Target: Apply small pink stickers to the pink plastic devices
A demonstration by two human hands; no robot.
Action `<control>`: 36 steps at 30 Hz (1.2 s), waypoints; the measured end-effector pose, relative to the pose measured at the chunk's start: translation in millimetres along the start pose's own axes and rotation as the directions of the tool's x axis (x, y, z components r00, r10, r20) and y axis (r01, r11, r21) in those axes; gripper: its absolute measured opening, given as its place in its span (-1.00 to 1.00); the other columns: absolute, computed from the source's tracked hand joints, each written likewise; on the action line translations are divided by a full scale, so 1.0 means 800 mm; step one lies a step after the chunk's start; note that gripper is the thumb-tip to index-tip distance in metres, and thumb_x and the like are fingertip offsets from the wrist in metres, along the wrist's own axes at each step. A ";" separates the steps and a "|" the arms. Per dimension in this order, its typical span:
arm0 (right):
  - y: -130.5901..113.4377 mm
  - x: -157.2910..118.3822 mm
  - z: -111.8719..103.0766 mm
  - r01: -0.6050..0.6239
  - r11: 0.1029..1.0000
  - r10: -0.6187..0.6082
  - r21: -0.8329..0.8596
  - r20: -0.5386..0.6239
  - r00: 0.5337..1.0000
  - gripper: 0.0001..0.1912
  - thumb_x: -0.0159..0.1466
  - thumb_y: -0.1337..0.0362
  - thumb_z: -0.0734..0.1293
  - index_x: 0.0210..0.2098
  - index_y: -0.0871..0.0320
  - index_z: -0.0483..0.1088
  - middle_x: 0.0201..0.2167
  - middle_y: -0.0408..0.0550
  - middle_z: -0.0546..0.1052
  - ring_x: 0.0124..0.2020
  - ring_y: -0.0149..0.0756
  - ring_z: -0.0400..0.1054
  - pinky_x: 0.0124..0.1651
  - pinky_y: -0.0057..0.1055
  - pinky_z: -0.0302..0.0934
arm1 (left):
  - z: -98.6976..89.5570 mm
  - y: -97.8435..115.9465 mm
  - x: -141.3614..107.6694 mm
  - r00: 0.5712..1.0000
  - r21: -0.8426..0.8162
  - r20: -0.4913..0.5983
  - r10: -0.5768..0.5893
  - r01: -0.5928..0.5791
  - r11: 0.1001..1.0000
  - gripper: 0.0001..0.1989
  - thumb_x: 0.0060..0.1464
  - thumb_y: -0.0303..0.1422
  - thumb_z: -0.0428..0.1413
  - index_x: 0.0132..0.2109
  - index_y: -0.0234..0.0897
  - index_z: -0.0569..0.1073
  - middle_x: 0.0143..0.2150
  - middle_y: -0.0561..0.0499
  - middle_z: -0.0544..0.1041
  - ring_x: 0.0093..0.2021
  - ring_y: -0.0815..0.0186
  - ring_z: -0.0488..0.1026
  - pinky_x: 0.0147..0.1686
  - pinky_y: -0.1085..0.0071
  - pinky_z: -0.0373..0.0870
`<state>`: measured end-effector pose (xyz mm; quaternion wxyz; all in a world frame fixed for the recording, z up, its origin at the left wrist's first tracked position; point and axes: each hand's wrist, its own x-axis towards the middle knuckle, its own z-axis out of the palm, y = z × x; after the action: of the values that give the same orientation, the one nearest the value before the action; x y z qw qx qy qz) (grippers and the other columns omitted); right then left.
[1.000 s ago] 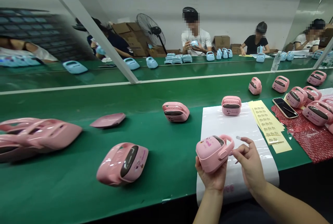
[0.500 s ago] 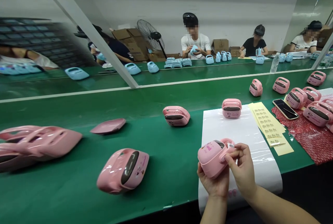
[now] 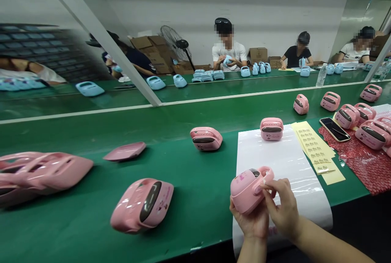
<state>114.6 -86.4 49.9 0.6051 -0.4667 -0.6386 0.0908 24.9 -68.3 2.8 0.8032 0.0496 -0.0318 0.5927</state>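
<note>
A pink plastic case with a loop handle and dark window (image 3: 246,191) rests in my left hand (image 3: 253,221), whose fingers wrap round it from below. My right hand (image 3: 282,206) is pinched at the side of the case, near the base of the handle; anything between its fingertips is too small to make out. Both hands are above a white sheet (image 3: 255,149) that hangs over the table's front edge. Another pink case (image 3: 271,129) stands at the back of this sheet.
More pink cases (image 3: 143,206) (image 3: 206,138) and a pink panel (image 3: 125,151) lie to the left. Rightward are yellow sticker sheets (image 3: 311,144), a phone (image 3: 334,129), red wrap (image 3: 351,153) and several pink cases (image 3: 372,133). People sit across, behind a bottle (image 3: 321,76).
The held case has turned slightly and sits a little lower. My right fingertips have moved down and left along its side, and the small white piece seen near them no longer shows.
</note>
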 end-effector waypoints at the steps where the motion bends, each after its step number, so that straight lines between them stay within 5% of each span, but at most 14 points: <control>1: 0.002 0.000 -0.005 0.094 0.993 -0.091 -0.065 0.049 0.995 -0.69 0.21 0.48 0.19 -0.10 0.04 0.27 -0.44 -0.11 0.54 -0.52 -0.30 0.35 -0.41 -0.29 0.19 | 0.002 0.002 0.000 1.000 0.002 0.008 0.001 -0.001 1.000 -0.25 -0.02 -0.18 0.02 0.29 -0.23 -0.02 0.02 -0.16 0.44 -0.08 0.15 0.44 0.05 0.23 0.25; 3: 0.006 0.002 -0.015 0.204 0.967 -0.182 -0.150 0.145 0.972 -0.52 0.22 0.49 0.16 0.10 0.03 0.15 -0.37 -0.07 0.56 -0.55 -0.29 0.32 -0.41 -0.27 0.16 | 0.005 0.004 0.000 1.000 0.007 0.008 0.019 -0.019 1.000 -0.26 -0.01 -0.19 0.01 0.29 -0.24 -0.03 0.03 -0.16 0.45 -0.03 0.14 0.42 0.06 0.24 0.24; 7: 0.006 0.008 -0.029 0.188 0.965 -0.151 -0.184 0.201 0.968 -0.30 0.21 0.52 0.10 0.29 0.03 -0.18 -0.12 0.06 0.52 -0.50 -0.27 0.33 -0.39 -0.26 0.17 | 0.008 0.005 0.000 0.998 0.039 -0.024 0.063 -0.062 0.997 -0.23 -0.03 -0.25 0.03 0.29 -0.28 -0.07 0.13 -0.22 0.37 0.13 0.07 0.29 0.11 0.19 0.18; 14: 0.005 0.011 -0.031 0.328 0.928 -0.255 -0.174 0.343 0.904 -0.25 0.16 0.52 0.09 0.30 0.09 -0.19 -0.32 -0.01 0.56 -0.55 -0.24 0.28 -0.44 -0.28 0.08 | 0.002 0.005 -0.001 1.000 0.031 -0.001 0.009 -0.009 0.999 -0.33 0.01 -0.23 0.01 0.27 -0.20 0.04 0.07 -0.15 0.44 0.04 0.11 0.39 0.08 0.17 0.24; 16: 0.013 0.017 -0.037 0.259 0.946 -0.190 -0.195 0.314 0.930 -0.29 0.17 0.50 0.11 0.28 0.07 -0.12 -0.20 0.03 0.54 -0.52 -0.26 0.29 -0.38 -0.25 0.12 | 0.001 0.006 -0.001 1.000 0.052 0.002 0.005 -0.005 0.999 -0.37 0.04 -0.23 0.00 0.25 -0.22 0.10 0.11 -0.18 0.41 0.13 0.09 0.30 0.11 0.17 0.20; 19: 0.025 0.035 -0.054 -0.001 0.991 0.025 -0.131 0.183 0.983 -0.42 0.19 0.43 0.18 0.19 0.03 0.07 -0.01 0.07 0.45 -0.50 -0.33 0.28 -0.24 -0.18 0.18 | 0.003 0.010 -0.004 1.000 0.101 -0.008 -0.010 0.010 0.995 -0.45 0.08 -0.19 0.00 0.21 -0.20 0.20 0.16 -0.18 0.37 0.19 0.07 0.23 0.11 0.17 0.20; 22: 0.028 0.057 -0.074 -0.298 0.951 0.282 0.078 0.173 0.944 -0.54 0.17 0.36 0.25 0.07 0.04 0.20 -0.01 0.03 0.41 -0.38 -0.33 0.34 -0.15 -0.18 0.22 | 0.007 0.019 -0.009 0.999 0.251 -0.025 0.028 -0.020 0.968 -0.45 0.04 -0.15 0.08 0.19 -0.04 0.23 0.10 -0.08 0.44 0.09 0.05 0.35 0.03 0.11 0.29; 25: 0.019 0.078 -0.085 -0.490 0.825 0.378 0.281 0.370 0.849 -0.61 0.12 0.35 0.29 -0.04 0.06 0.28 -0.09 -0.01 0.42 -0.36 -0.36 0.35 -0.21 -0.27 0.28 | 0.017 0.037 -0.013 0.994 0.588 0.016 0.111 -0.099 0.802 -0.13 -0.26 -0.47 0.31 0.21 0.06 0.19 0.08 -0.03 0.46 0.03 0.00 0.40 0.03 0.05 0.30; 29: 0.000 0.094 -0.082 -0.612 0.702 0.329 0.364 0.596 0.732 -0.64 0.08 0.37 0.33 -0.11 0.08 0.34 -0.16 -0.06 0.43 -0.42 -0.44 0.34 -0.30 -0.38 0.29 | 0.033 0.060 -0.012 0.995 0.825 0.077 0.055 -0.095 0.557 0.10 -0.63 -0.80 0.27 0.18 -0.10 0.28 0.13 -0.16 0.40 0.14 -0.20 0.26 0.15 -0.04 0.08; 32: -0.009 0.097 -0.076 -0.602 0.713 0.292 0.360 0.628 0.722 -0.60 0.04 0.42 0.35 -0.10 0.08 0.35 -0.16 -0.08 0.44 -0.44 -0.46 0.33 -0.31 -0.40 0.29 | 0.043 0.064 -0.011 0.993 0.900 0.095 -0.063 -0.059 0.431 0.03 -0.58 -0.81 0.24 0.14 -0.08 0.33 0.19 -0.13 0.35 0.21 -0.21 0.14 0.17 -0.09 -0.05; 36: -0.012 0.093 -0.069 -0.554 0.783 0.278 0.282 0.639 0.718 -0.50 -0.01 0.55 0.30 -0.08 0.07 0.35 -0.20 -0.11 0.43 -0.43 -0.46 0.34 -0.25 -0.36 0.31 | 0.051 0.056 -0.012 0.966 0.932 0.231 -0.113 -0.187 0.310 0.00 -0.55 -0.83 0.22 0.12 -0.03 0.34 0.21 -0.09 0.32 0.21 -0.21 0.15 0.15 -0.13 -0.05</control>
<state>169.8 -64.3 121.5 0.4419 -0.3984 -0.6220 0.5090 -20.5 -68.6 44.1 0.5950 0.5861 0.2189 0.5044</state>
